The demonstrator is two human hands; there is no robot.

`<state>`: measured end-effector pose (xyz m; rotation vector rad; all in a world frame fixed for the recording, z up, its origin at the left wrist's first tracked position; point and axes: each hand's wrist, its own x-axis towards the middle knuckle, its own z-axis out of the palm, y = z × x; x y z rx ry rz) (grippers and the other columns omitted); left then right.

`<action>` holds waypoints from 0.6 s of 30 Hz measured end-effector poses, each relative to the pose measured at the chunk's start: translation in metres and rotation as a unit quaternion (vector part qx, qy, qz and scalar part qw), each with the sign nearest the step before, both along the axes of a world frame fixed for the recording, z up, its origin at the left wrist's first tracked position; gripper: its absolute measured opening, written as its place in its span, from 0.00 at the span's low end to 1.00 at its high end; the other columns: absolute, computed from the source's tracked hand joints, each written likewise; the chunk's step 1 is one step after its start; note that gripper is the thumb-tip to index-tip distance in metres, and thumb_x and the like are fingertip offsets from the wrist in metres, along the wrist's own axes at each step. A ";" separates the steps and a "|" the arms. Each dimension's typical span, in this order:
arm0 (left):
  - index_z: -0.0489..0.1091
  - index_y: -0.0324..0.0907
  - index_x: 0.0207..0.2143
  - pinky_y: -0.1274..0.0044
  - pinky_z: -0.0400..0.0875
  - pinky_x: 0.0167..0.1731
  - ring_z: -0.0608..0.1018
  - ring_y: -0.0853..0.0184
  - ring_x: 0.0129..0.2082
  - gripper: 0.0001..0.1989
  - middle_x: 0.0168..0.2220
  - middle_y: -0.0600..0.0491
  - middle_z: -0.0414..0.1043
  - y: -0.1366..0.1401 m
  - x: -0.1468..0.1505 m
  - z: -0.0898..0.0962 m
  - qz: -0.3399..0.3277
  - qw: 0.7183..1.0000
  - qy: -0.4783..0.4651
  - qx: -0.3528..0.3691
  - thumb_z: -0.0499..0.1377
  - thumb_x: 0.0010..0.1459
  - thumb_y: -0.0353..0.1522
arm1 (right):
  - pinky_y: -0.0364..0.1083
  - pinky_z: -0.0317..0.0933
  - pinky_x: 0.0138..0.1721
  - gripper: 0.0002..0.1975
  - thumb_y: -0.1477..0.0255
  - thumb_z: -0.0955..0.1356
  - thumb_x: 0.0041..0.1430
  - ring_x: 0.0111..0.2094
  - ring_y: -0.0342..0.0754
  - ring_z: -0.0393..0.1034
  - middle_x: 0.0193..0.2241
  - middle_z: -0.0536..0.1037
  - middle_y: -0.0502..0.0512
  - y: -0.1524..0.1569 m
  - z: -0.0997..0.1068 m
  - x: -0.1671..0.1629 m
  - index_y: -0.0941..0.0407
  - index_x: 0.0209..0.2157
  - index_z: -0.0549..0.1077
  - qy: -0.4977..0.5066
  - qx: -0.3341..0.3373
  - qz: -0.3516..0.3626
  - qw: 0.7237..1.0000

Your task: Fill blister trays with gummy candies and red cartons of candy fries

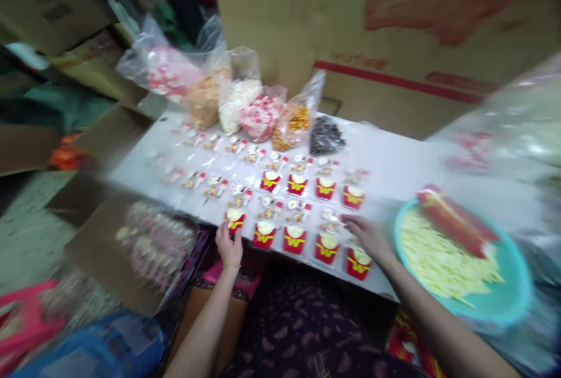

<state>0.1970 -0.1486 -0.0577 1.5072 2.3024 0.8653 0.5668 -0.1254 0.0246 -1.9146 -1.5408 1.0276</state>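
My left hand (pixel 228 247) is at the table's front edge, thumb and fingers around the lower part of a small red fries carton (pixel 235 218) with a yellow W and pale filling. My right hand (pixel 367 234) reaches in from the right, its fingers stretched out beside a small clear packet of tiny pieces (pixel 330 218). Motion blurs its fingertips; nothing plain shows in them. Similar red cartons (pixel 294 239) lie in two rows, with small clear packets (pixel 299 210) above them. More packets (pixel 215 186) lie to the left without cartons.
Bags of pink-and-white (pixel 262 114), white, brown and gold pieces (pixel 294 124) and a dark bag (pixel 326 135) line the table's back. A turquoise basin (pixel 511 284) with pale yellow strips stands right. An open cardboard box of packets (pixel 149 243) sits lower left; large cartons (pixel 385 45) rise behind.
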 end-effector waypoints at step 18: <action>0.58 0.45 0.52 0.64 0.56 0.51 0.58 0.60 0.55 0.22 0.56 0.50 0.58 0.012 0.446 0.076 -0.639 0.765 0.075 0.033 0.52 0.53 0.33 | 0.43 0.58 0.29 0.12 0.70 0.62 0.47 0.28 0.47 0.68 0.26 0.76 0.55 -0.081 -0.028 0.291 0.60 0.27 0.75 -0.104 -0.047 -0.341 0.933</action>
